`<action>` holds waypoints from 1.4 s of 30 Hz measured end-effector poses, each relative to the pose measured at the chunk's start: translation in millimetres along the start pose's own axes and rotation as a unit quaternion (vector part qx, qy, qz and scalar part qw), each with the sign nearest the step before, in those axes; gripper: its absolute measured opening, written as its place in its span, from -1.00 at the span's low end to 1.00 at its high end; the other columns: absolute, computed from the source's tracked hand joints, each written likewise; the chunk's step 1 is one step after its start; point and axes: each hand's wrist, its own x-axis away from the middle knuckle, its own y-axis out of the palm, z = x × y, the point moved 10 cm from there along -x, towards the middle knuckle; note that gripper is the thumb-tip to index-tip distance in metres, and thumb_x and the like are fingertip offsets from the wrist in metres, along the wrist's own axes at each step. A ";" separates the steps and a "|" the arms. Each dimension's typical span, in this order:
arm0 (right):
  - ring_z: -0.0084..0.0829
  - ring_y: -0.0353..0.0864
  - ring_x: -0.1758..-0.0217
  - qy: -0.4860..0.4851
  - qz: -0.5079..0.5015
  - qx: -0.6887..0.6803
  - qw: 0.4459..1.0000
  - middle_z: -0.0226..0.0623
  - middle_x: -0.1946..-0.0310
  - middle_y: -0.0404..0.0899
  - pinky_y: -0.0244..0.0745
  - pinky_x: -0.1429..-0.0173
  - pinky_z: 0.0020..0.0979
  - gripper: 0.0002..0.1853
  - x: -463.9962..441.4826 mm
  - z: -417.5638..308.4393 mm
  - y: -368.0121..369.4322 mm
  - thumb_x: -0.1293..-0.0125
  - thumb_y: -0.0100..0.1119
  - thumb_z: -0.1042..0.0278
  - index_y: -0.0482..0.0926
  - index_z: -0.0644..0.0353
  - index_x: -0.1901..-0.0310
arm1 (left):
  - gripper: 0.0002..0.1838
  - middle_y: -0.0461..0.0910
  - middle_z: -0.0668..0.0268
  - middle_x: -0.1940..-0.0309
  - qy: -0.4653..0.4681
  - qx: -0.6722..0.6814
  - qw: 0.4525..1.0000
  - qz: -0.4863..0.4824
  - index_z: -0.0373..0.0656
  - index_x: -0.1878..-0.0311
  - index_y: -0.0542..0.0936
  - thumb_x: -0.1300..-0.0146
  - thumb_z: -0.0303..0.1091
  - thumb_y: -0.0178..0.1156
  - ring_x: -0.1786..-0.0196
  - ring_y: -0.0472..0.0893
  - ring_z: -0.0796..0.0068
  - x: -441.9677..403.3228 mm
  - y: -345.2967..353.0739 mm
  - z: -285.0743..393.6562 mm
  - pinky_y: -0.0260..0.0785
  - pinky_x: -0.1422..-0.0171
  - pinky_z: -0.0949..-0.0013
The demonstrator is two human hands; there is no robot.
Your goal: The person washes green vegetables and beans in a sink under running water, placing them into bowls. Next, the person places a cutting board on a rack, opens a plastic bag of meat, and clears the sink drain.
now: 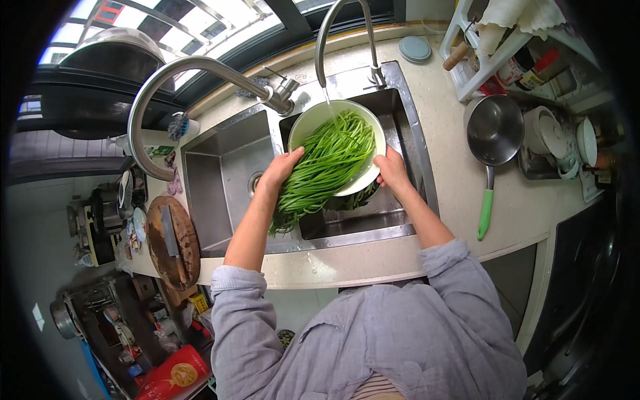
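Note:
A white bowl (368,175) full of long green leafy stalks (327,157) is held over the right basin of the sink (408,127). My left hand (283,167) is closed on the bowl's left side, with some stalks against its fingers. On the opposite rim, my right hand (392,167) grips the bowl, its thumb on top and its other fingers partly hidden. The stalks spill over the lower left rim. From the slim faucet (321,53) a thin stream of water runs into the bowl. Dark green leaves show beneath it in the basin.
A thick curved faucet (143,113) arches over the left basin (223,177). Left of the sink, a cleaver (169,233) lies on a round wooden chopping board (190,250). A saucepan (495,130) with a green handle rests on the right counter, near a dish rack (467,87).

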 end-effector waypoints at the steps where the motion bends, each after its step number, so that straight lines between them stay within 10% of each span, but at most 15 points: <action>1: -0.57 0.38 0.80 0.000 -0.010 0.014 1.000 -0.30 0.63 0.49 0.29 0.76 -0.50 -0.63 -3.8 -1.4 0.8 -0.07 -0.17 0.36 0.46 0.20 0.07 | -0.56 0.60 0.23 0.30 -0.001 0.013 1.000 0.002 -0.33 0.11 0.54 -0.22 -0.07 0.10 0.33 0.58 0.50 -2.4 -1.0 -5.4 0.43 0.22 0.46; 7: -0.36 0.53 0.67 0.019 -0.079 0.197 0.977 -0.15 0.62 0.54 0.42 0.63 -0.36 -0.68 -14.2 -24.0 7.1 -0.22 -0.14 0.19 0.50 0.23 0.17 | -0.67 0.61 0.15 0.43 -0.019 -0.062 0.995 0.078 -0.43 0.22 0.56 -0.09 -0.30 0.09 0.47 0.57 0.37 3.2 -14.9 -39.4 0.41 0.37 0.31; 9: -0.01 0.57 0.29 -0.174 0.054 0.298 0.937 0.01 0.44 0.57 0.44 0.16 -0.12 -0.62 -33.2 -63.0 -10.1 -0.26 -0.06 0.01 0.53 0.17 0.15 | -0.72 0.60 0.17 0.47 -0.022 0.019 0.994 0.105 -0.44 0.29 0.57 -0.05 -0.37 0.11 0.50 0.57 0.40 19.0 -12.2 -42.7 0.40 0.42 0.31; 12: -0.07 0.40 0.06 -0.410 0.229 0.431 0.771 -0.09 0.12 0.40 0.38 0.06 -0.19 -0.63 -16.4 -151.7 -15.0 -0.17 0.13 0.22 0.46 0.14 0.00 | -0.73 0.59 0.16 0.47 -0.053 0.081 0.988 0.118 -0.47 0.30 0.56 -0.04 -0.40 0.11 0.51 0.56 0.41 41.9 -10.6 -48.1 0.40 0.46 0.32; 18: -0.14 0.48 0.25 -0.491 0.211 0.604 0.592 -0.07 0.36 0.44 0.44 0.23 -0.22 -0.95 -59.5 -167.0 19.7 0.07 0.11 0.49 0.53 0.24 0.52 | -0.75 0.59 0.20 0.46 -0.031 0.153 0.981 0.115 -0.40 0.26 0.57 -0.04 -0.42 0.08 0.50 0.56 0.45 76.9 -8.0 -52.1 0.40 0.44 0.37; 29: -0.32 0.54 0.24 -0.321 0.275 0.288 0.860 -0.21 0.26 0.56 0.42 0.17 -0.33 -0.61 -84.5 -140.4 -48.2 -0.26 0.05 0.14 0.42 0.28 0.03 | -0.80 0.59 0.17 0.45 -0.034 0.303 0.930 0.203 -0.42 0.30 0.56 -0.01 -0.50 0.07 0.48 0.59 0.41 176.3 -97.6 -102.9 0.46 0.42 0.35; 35: -0.48 0.59 0.45 -0.162 -0.199 0.034 0.966 -0.03 -0.05 0.37 0.47 0.58 -0.58 -0.42 76.3 -97.4 196.4 -0.36 -0.17 -0.04 0.21 0.27 -0.22 | -0.74 0.59 0.12 0.41 -0.004 0.342 0.920 0.191 -0.44 0.22 0.55 -0.02 -0.49 0.07 0.47 0.58 0.39 224.4 -164.9 -133.5 0.45 0.42 0.33; 42: -0.43 0.57 0.56 -0.097 -0.285 0.017 0.953 -0.11 0.30 0.51 0.46 0.71 -0.55 -0.55 169.6 -61.6 397.7 -0.10 -0.11 0.43 0.27 0.36 -0.06 | -0.77 0.62 0.22 0.42 0.053 0.206 0.945 0.248 -0.36 0.28 0.60 -0.10 -0.36 0.14 0.46 0.58 0.51 264.0 -298.7 -202.4 0.45 0.36 0.41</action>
